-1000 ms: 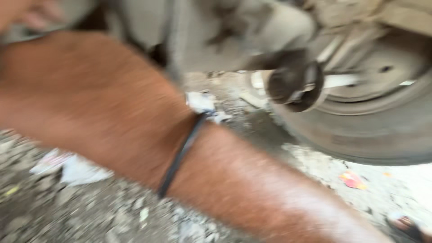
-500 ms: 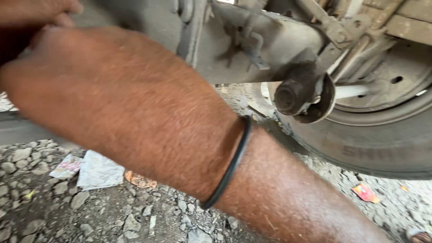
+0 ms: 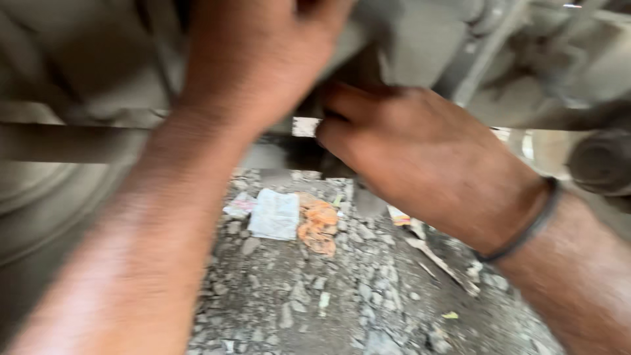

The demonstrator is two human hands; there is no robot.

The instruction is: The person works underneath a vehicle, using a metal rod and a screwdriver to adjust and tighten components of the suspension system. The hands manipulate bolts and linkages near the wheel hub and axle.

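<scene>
I am looking under a vehicle, and the picture is blurred. My left hand (image 3: 263, 59) reaches up from the lower left and grips a grey metal underbody part (image 3: 420, 46), fingers wrapped over its edge. My right hand (image 3: 420, 151), with a black band (image 3: 526, 223) on its wrist, comes in from the lower right. Its fingers curl in under the same part beside a small pale piece (image 3: 305, 126), just below my left hand. The fingertips are hidden, so what they hold does not show.
Loose stones and gravel (image 3: 342, 296) cover the ground below. A white paper scrap (image 3: 275, 213) and an orange wrapper (image 3: 319, 227) lie there. A round axle hub (image 3: 601, 161) sits at the right. A grey beam (image 3: 59, 141) crosses the left side.
The view has swung left, away from the wheel and hub. My right arm no longer fills the picture. My left hand has come into view, and both hands now meet at the metal part.
</scene>
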